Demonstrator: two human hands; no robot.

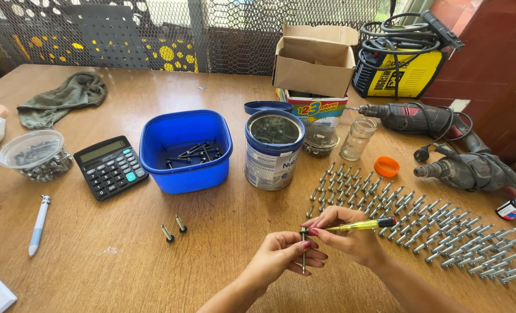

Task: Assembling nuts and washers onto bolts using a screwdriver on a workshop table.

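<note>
Wood-brown tabletop [229, 232] runs under everything we see. Far off to the left of our hands lie a grey-green rag [66, 95], a clear plastic tub of small metal parts [36, 155], a white and blue pen [38, 225] and a black calculator [110, 167]. Nearer, up and left of the left hand, stands a blue plastic tub [186, 150] with a few dark screws in it, and two loose screws [173, 228] stand on their heads just left of that hand.

Our left hand [284, 258] pinches a long screw [303, 250] upright between thumb and fingertips, gripping it around the shank below the head. Our right hand [350, 232] is closed around a yellow-handled screwdriver [362, 224] whose tip meets the screw's head. The screw sits between both hands, just above the table.

We judge the screw light, stiff and hard; its smooth metal may twist or slip in the fingers, so a firm pinch mid-shank, on the threads, seems best.

Behind the hands stands a round tin [273, 152], open, with a glass jar [358, 138] beside it. To the right of the right hand, rows of grey bolts [437, 232] spread across the table, with an orange cap [386, 166] and two power drills [443, 145] beyond them.
</note>
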